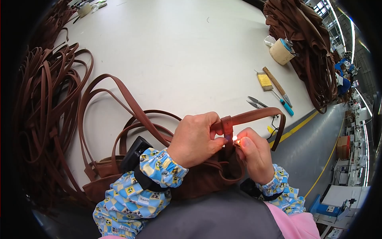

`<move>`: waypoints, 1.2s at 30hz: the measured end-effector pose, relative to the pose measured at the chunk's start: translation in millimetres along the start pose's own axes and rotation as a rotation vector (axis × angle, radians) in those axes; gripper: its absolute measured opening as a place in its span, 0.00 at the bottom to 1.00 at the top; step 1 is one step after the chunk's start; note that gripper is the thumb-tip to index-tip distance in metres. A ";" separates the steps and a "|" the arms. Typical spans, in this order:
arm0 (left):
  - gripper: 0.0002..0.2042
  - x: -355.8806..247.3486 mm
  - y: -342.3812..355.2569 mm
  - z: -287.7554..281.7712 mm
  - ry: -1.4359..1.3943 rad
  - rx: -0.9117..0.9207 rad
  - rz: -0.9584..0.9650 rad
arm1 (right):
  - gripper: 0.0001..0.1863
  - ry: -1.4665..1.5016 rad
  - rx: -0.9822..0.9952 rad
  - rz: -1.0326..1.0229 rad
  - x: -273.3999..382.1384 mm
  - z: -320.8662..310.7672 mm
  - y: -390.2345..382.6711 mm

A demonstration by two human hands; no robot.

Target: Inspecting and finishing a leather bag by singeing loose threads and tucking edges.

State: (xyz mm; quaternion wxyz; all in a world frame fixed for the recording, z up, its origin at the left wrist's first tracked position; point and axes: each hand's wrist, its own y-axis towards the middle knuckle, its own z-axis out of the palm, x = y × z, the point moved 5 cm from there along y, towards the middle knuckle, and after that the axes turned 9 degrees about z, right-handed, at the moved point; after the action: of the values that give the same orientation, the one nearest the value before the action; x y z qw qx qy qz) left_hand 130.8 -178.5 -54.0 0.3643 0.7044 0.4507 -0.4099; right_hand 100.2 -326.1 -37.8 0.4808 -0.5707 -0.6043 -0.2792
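Observation:
A brown bag lies in front of me at the table's near edge, its long straps looping to the left and right. My left hand pinches a brown strap near a loop that wraps around it. Beside that strap, my right hand is closed around a small lighter, mostly hidden by the fingers. A bright flame burns at the lighter's top, close against the strap just below the loop. The strap's far end curves over to the right, past the table edge.
Brown straps pile up at the left, and brown bags heap at the back right. Nearby lie snips, a teal-handled awl, a wooden-handled tool, a yellow block and a cream pot.

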 end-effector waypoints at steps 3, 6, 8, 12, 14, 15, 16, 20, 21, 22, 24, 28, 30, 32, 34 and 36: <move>0.08 1.5 -0.1 0.6 -0.045 -0.003 0.005 | 0.11 -0.067 -0.004 0.006 0.5 2.5 2.7; 0.08 0.6 0.2 0.8 -0.055 -0.004 0.011 | 0.11 -0.103 -0.017 -0.003 2.5 4.5 3.7; 0.07 -0.2 -0.1 0.0 -0.035 -0.015 0.023 | 0.11 -0.108 -0.023 0.000 3.7 5.3 5.0; 0.06 -1.9 -1.4 0.2 0.031 -0.069 0.049 | 0.12 -0.165 -0.048 -0.014 3.9 6.7 7.5; 0.06 -2.9 -2.5 0.5 0.052 -0.082 0.064 | 0.13 -0.179 -0.054 -0.022 4.2 8.1 8.4; 0.06 -4.0 -2.8 0.1 0.074 -0.097 0.080 | 0.14 -0.179 -0.059 -0.023 4.5 8.7 8.7; 0.06 -3.9 -2.9 0.4 0.074 -0.095 0.081 | 0.15 -0.179 -0.065 -0.023 4.7 8.8 8.7; 0.06 -5.2 -2.0 0.2 0.100 -0.100 0.101 | 0.18 -0.195 -0.047 -0.003 -1.1 4.5 9.2; 0.07 -5.2 -1.4 0.5 0.091 -0.090 0.099 | 0.19 -0.086 -0.021 -0.013 -6.4 2.2 8.8; 0.07 -5.8 -1.8 -1.1 0.096 -0.091 0.100 | 0.21 0.025 0.011 -0.028 -8.8 1.3 7.8; 0.07 -4.3 -2.1 -0.9 0.027 -0.020 0.054 | 0.18 0.196 0.033 0.021 -8.4 -1.6 2.6; 0.07 -0.1 1.0 0.7 -0.060 0.053 0.037 | 0.13 0.271 -0.058 0.040 -18.8 -3.4 -6.6; 0.06 1.6 -0.1 5.5 -0.217 0.107 0.071 | 0.13 0.192 -0.059 -0.003 -17.8 -6.5 -8.6; 0.06 -3.4 -1.7 5.7 -0.224 0.136 0.093 | 0.13 0.166 -0.055 -0.058 -13.4 -6.6 -12.5; 0.05 -6.8 -2.2 7.3 -0.235 0.169 0.119 | 0.13 0.165 -0.053 -0.102 -16.5 -7.2 -13.3; 0.05 -8.1 -1.3 8.8 -0.230 0.190 0.155 | 0.16 0.227 -0.049 -0.095 -17.8 -6.4 -13.9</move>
State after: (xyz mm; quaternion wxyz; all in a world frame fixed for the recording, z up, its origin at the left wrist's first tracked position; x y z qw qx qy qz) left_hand 125.2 -188.5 -50.4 0.3756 0.7169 0.3097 -0.4992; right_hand 86.5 -342.0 -48.5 0.5182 -0.5176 -0.5654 -0.3793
